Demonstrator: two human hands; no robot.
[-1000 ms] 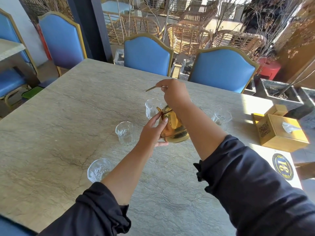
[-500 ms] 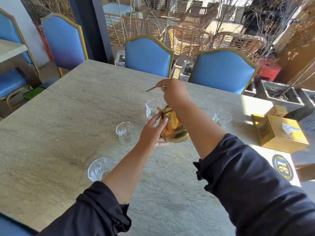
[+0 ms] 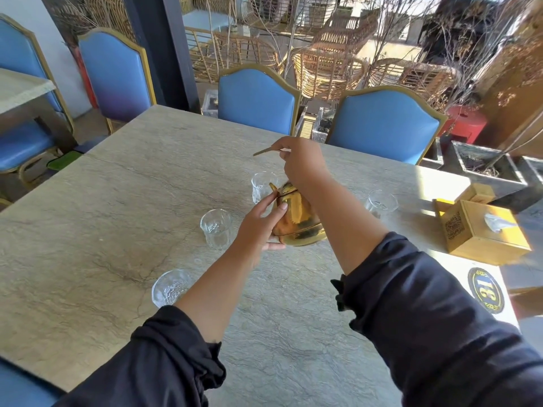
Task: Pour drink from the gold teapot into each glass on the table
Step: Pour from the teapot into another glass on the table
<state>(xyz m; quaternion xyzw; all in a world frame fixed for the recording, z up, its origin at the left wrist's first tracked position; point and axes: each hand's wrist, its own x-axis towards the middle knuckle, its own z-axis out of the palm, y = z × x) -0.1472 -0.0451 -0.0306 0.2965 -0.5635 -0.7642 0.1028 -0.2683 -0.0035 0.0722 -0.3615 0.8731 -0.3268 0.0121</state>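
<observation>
The gold teapot (image 3: pixel 296 221) is at the middle of the stone table (image 3: pixel 117 207), leaning with its spout toward the far glass (image 3: pixel 262 185). My right hand (image 3: pixel 302 164) is above it, pinching its thin gold handle. My left hand (image 3: pixel 260 227) presses against the pot's left side, thumb near the lid. Several clear glasses stand around it: one left of the pot (image 3: pixel 216 229), one near my left forearm (image 3: pixel 170 287), one to the right (image 3: pixel 380 202). No stream of drink is visible.
A yellow wooden tissue box (image 3: pixel 482 230) sits at the table's right edge, with a round number badge (image 3: pixel 486 289) in front of it. Blue gold-trimmed chairs (image 3: pixel 255 101) line the far side. Another table stands at far left.
Both hands and the teapot stay in almost the same pose; only the view has shifted slightly.
</observation>
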